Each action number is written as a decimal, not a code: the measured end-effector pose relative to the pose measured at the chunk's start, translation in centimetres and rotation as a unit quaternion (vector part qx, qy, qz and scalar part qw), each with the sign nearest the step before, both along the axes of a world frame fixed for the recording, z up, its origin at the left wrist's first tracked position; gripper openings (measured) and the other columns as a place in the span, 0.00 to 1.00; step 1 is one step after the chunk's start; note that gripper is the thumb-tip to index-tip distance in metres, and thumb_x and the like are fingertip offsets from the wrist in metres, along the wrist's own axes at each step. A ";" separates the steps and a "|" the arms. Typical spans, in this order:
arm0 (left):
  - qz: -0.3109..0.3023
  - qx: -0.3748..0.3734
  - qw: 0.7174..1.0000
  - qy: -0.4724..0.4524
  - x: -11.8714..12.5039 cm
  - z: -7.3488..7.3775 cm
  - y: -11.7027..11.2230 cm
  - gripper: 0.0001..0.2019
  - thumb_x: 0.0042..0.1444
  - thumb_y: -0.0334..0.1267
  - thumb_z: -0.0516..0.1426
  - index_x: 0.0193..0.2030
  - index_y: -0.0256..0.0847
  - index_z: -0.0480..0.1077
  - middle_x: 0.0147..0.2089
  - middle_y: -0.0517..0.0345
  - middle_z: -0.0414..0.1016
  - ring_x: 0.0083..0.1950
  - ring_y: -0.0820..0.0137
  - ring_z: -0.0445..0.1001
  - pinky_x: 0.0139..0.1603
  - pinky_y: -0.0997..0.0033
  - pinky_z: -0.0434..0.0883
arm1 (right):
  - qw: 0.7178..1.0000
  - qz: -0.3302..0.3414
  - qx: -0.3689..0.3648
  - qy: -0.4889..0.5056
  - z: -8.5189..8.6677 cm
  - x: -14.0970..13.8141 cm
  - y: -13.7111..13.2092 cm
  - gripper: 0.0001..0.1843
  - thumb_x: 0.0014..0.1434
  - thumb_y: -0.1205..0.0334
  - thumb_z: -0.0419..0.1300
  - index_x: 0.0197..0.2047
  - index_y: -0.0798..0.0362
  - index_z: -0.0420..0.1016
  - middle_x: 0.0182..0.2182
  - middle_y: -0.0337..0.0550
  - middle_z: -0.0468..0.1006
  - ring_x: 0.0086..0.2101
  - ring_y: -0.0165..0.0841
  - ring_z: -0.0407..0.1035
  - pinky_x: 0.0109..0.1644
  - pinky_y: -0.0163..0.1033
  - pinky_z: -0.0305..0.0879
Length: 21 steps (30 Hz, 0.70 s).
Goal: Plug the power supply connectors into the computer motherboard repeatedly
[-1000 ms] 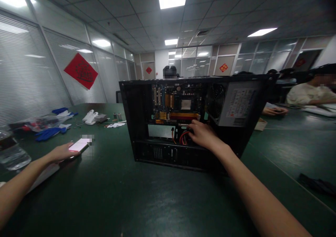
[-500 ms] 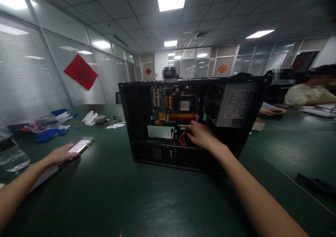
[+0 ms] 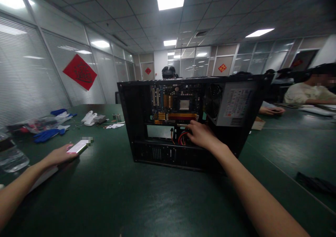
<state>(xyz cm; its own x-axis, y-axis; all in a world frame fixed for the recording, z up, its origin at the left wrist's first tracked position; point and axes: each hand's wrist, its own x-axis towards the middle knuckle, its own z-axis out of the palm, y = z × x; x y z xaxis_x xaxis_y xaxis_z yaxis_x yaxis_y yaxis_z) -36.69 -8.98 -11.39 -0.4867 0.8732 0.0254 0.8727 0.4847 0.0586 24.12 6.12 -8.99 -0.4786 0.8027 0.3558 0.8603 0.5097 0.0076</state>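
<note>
An open black computer case (image 3: pixel 141 125) stands on the dark green table (image 3: pixel 131 195), its motherboard (image 3: pixel 174 104) and power supply (image 3: pixel 236 104) showing. My right hand (image 3: pixel 201 135) reaches inside the case below the motherboard, fingers curled at the red and orange cables (image 3: pixel 181 138); what they grip is hidden. My left hand (image 3: pixel 59 155) lies on the table at the left, fingers closed on a phone (image 3: pixel 77 147) with a lit screen.
Blue and white gloves (image 3: pixel 49 133), plastic bags, white parts (image 3: pixel 90 118) and small items lie at the back left. A plastic bottle (image 3: pixel 12 156) stands at the left edge. Another person (image 3: pixel 307 91) sits at the right. A dark cloth (image 3: pixel 315 184) lies at right.
Almost nothing differs. My right hand has shifted slightly among the cables inside the case. My left hand stays on the phone.
</note>
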 end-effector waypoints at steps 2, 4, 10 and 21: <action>0.009 -0.013 1.000 -0.026 -0.3 -0.1 0.0 0.48 0.48 0.58 0.50 0.66 0.16 0.55 0.65 0.29 0.64 0.60 0.48 0.70 0.55 0.65 0.67 | 1.000 -0.001 -0.002 -0.004 0.0 0.0 0.0 0.14 0.62 0.62 0.55 0.49 0.53 0.76 0.47 0.47 0.73 0.42 0.37 0.72 0.38 0.38 0.60; 0.009 -0.026 0.999 -0.035 -0.6 -0.2 0.2 0.47 0.50 0.57 0.49 0.67 0.16 0.52 0.67 0.29 0.60 0.63 0.47 0.67 0.59 0.62 0.64 | 1.000 0.001 -0.002 -0.006 0.1 0.0 0.0 0.14 0.62 0.62 0.55 0.49 0.53 0.76 0.47 0.47 0.73 0.42 0.37 0.73 0.38 0.38 0.60; 0.011 -0.069 0.998 -0.003 -0.4 -0.3 1.6 0.44 0.57 0.55 0.47 0.69 0.16 0.48 0.68 0.25 0.58 0.64 0.44 0.65 0.59 0.60 0.63 | 1.000 0.001 0.005 -0.003 -0.1 0.1 0.2 0.14 0.61 0.61 0.55 0.48 0.53 0.76 0.46 0.46 0.74 0.41 0.38 0.73 0.38 0.39 0.60; 0.049 -0.041 0.998 0.002 0.6 -0.4 2.9 0.46 0.58 0.61 0.44 0.69 0.18 0.48 0.64 0.19 0.62 0.59 0.38 0.69 0.50 0.56 0.68 | 1.000 0.004 -0.001 -0.006 -0.1 0.1 0.3 0.13 0.62 0.61 0.55 0.46 0.52 0.76 0.46 0.46 0.73 0.41 0.37 0.73 0.37 0.38 0.59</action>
<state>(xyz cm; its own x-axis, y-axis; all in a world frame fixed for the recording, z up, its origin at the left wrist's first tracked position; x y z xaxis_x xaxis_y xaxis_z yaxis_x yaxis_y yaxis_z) -36.08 -6.03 -11.81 -0.5695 0.8209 -0.0422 0.8213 0.5703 0.0108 24.18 6.41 -9.14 -0.4890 0.7995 0.3488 0.8561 0.5165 0.0163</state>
